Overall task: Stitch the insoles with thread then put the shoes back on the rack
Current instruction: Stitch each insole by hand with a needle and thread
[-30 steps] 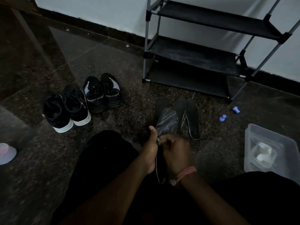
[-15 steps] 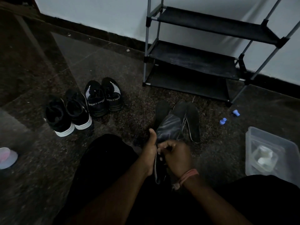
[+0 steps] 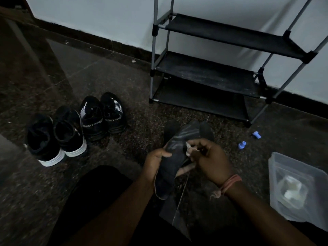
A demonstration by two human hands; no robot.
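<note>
You are sitting on a dark speckled stone floor (image 3: 53, 201). To your left, two pairs of black shoes stand side by side: a white-soled pair (image 3: 56, 137) nearer you and a striped pair (image 3: 103, 116) beyond. Ahead, a black shoe rack (image 3: 209, 71) stands against the wall, with loose insoles (image 3: 206, 129) on the floor before it. To your right lie two small blue spools (image 3: 242, 145) and a clear plastic box (image 3: 298, 189)

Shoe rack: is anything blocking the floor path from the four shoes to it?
Nothing visible blocks it. The shoes sit left of the rack with bare floor between, and its shelves show nothing on them. The loose insoles lie in front of the rack, off that path.
</note>
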